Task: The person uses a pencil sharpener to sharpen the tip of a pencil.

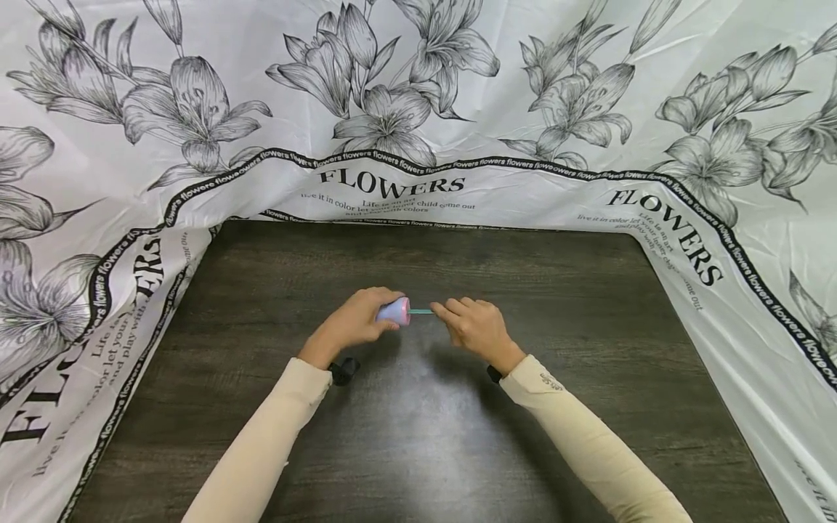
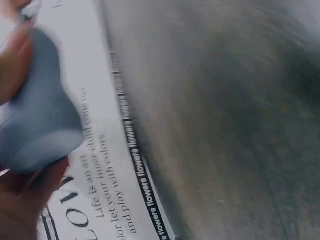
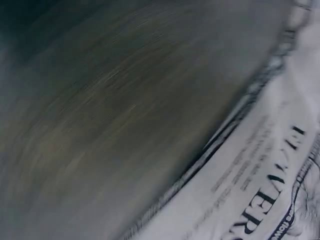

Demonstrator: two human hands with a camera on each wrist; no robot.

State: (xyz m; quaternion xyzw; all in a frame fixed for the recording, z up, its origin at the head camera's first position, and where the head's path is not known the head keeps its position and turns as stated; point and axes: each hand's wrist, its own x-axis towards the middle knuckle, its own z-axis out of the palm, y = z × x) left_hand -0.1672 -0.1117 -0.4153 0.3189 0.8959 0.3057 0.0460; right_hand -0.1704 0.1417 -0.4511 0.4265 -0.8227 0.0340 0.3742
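Over the middle of the table, my left hand grips a small lavender bottle-shaped container with a pink rim, held on its side with the rim toward the right. In the left wrist view the container looks blue-grey, narrow in the middle and wider at its end, with fingers around it. A thin teal stick runs from the pink rim to my right hand, whose curled fingers pinch its other end. How far the stick reaches into the container is hidden. The blurred right wrist view shows neither hand nor stick.
Beneath both hands lies a dark wood-grain table. White cloth with flower drawings and black lettering surrounds its back and sides. Dark straps with a black device sit at the wrists.
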